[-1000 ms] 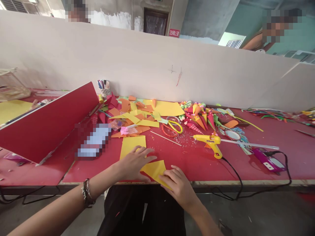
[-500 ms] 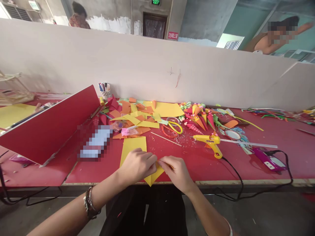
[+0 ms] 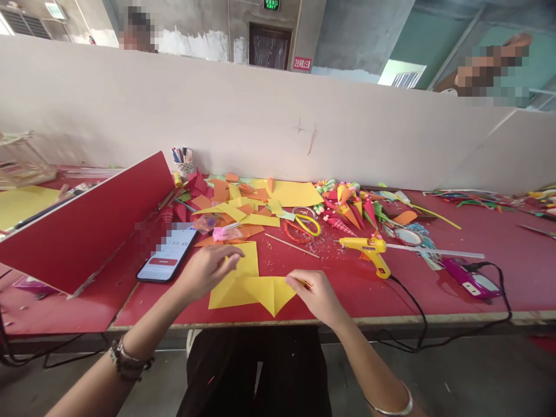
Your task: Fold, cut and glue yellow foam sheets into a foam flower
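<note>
My right hand (image 3: 318, 296) pinches the right corner of a creased piece of yellow paper (image 3: 273, 296), which has a fold line down its middle and a point toward the table's front edge. My left hand (image 3: 211, 271) is off that piece, fingers loosely apart, holding nothing. It hovers over the left side of a larger yellow sheet (image 3: 247, 258) that lies flat on the red table, partly under the creased piece. Left of this hand lies a phone (image 3: 167, 258) with its screen lit.
A yellow glue gun (image 3: 367, 249) lies to the right, its black cord trailing to a purple power strip (image 3: 471, 281). Behind are paper scraps (image 3: 230, 211), yellow-handled scissors (image 3: 310, 225) and small paper cones (image 3: 347, 208). A red board (image 3: 95, 226) leans at left; a pen cup (image 3: 183, 165) stands behind.
My left hand has let go of the creased paper and moved left, now apart from it. The creased paper shows more open, still held by my right hand, which has shifted slightly right.
</note>
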Demonstrator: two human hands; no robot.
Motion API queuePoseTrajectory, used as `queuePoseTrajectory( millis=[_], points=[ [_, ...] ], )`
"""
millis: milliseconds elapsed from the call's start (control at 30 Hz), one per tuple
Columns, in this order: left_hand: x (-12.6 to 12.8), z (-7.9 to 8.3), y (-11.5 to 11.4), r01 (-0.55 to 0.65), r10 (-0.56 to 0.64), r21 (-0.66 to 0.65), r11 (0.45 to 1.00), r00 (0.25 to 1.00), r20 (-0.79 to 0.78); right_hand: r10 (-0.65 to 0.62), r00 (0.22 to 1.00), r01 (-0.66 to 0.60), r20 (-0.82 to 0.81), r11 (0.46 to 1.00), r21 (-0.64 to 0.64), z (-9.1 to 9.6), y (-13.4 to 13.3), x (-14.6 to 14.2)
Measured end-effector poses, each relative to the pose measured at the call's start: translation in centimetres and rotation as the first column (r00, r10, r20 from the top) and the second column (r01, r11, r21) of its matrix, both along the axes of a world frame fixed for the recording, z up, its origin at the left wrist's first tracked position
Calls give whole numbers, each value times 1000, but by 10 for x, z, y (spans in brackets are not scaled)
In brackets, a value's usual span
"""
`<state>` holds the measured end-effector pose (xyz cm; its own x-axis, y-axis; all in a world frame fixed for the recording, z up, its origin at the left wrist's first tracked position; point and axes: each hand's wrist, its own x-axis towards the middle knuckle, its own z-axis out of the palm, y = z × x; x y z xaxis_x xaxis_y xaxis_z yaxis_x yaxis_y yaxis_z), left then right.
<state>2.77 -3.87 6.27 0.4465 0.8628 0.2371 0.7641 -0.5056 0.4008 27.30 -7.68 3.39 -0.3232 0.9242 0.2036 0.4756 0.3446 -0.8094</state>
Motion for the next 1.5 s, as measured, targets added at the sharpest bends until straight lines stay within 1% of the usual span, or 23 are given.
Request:
queuePoseTrajectory(
  millis=[67, 100, 133, 200, 267, 333, 400, 467, 600, 667, 833, 900, 933, 1000, 1033, 1067, 1100, 1133, 1167, 1233, 1300, 1367, 1500],
  points=[
    [10, 4, -6, 200, -204, -107, 974, 979, -18, 31, 998, -33, 48, 999, 39, 2, 3, -3],
    [14, 3, -8, 262, -268, -127, 957, 962, -39, 42, 995, -48, 85, 997, 66, 3, 5, -5],
    [18, 1, -11, 296, -306, -133, 946, 950, -61, 45, 990, -59, 133, 993, 100, 5, 7, -5],
    [23, -5, -13, 309, -322, -120, 943, 941, -104, -11, 969, -45, 247, 974, 223, 7, 8, -7],
    [26, -11, -14, 281, -291, -83, 956, 945, -149, -123, 926, -28, 356, 921, 389, 9, 8, -11],
    [29, -15, -15, 238, -240, -36, 971, 952, -192, -181, 883, -75, 433, 856, 512, 9, 7, -18],
    [33, -15, -16, 195, -189, 6, 981, 957, -219, -168, 857, -155, 487, 817, 555, 8, 6, -27],
    [36, -13, -18, 183, -173, 25, 983, 960, -221, -154, 851, -192, 502, 799, 570, 5, 7, -34],
    [35, -12, -18, 217, -208, 24, 976, 958, -197, -114, 879, -203, 464, 789, 580, -1, 12, -35],
    [31, -13, -18, 216, -206, 32, 976, 958, -199, -99, 886, -208, 452, 788, 579, -3, 16, -28],
    [17, -7, -15, 204, -181, 107, 973, 964, -193, -155, 877, -152, 455, 809, 568, -5, 25, 5],
    [11, -3, -13, 196, -168, 122, 973, 964, -208, -207, 865, -102, 456, 819, 565, -4, 29, 18],
    [9, -2, -12, 180, -151, 125, 976, 966, -211, -250, 865, -53, 434, 816, 575, -3, 30, 22],
    [5, -1, -11, 138, -110, 129, 982, 972, -207, -318, 883, 58, 346, 804, 591, 2, 30, 25],
    [5, -1, -11, 125, -96, 132, 983, 974, -204, -319, 900, 90, 298, 804, 588, 5, 29, 22],
    [4, -1, -10, 125, -95, 140, 982, 974, -206, -283, 921, 83, 267, 814, 575, 8, 27, 18],
    [5, -1, -11, 142, -108, 154, 978, 971, -214, -217, 940, 36, 262, 830, 557, 11, 25, 12],
    [5, -1, -11, 173, -131, 173, 970, 964, -230, -138, 947, -43, 289, 840, 541, 14, 23, 6],
    [6, 0, -11, 208, -156, 193, 959, 955, -254, -76, 940, -116, 332, 846, 521, 17, 22, 0],
    [8, 2, -13, 273, -191, 230, 934, 926, -326, -3, 909, -216, 416, 851, 479, 19, 20, -11],
    [12, 4, -14, 294, -168, 286, 912, 904, -394, 23, 883, -255, 468, 861, 441, 19, 20, -19],
    [19, 4, -15, 306, -140, 356, 883, 896, -423, 41, 871, -274, 489, 867, 416, 18, 21, -26],
    [32, -3, -17, 304, -113, 469, 829, 913, -392, 62, 882, -265, 468, 885, 382, 19, 22, -36]
  ],
)
